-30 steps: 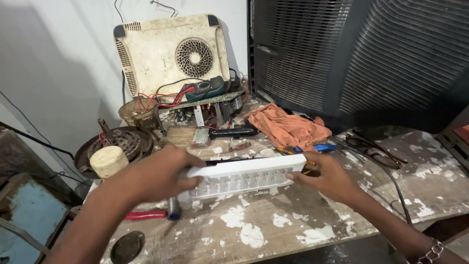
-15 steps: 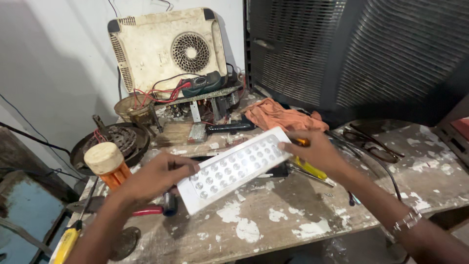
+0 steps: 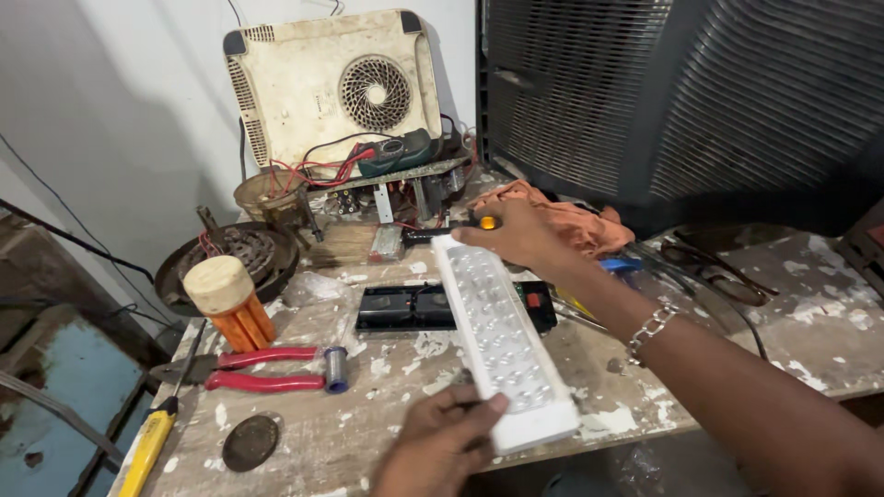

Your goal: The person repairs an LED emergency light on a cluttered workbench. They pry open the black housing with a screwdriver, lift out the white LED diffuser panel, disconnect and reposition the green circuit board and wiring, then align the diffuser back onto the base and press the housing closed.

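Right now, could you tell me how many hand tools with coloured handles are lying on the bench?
2: red-handled pliers lying left of the white LED panel, and a yellow-handled screwdriver at the bench's left edge. Others may hide among the clutter.

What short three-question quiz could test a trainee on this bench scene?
1. True or false: both hands hold the white LED panel.
2. Which hand grips the panel's far end: left hand or right hand?
3. What lies left of the panel? A) red pliers B) a hammer C) a cup

Key: 1 true; 2 right hand; 3 A
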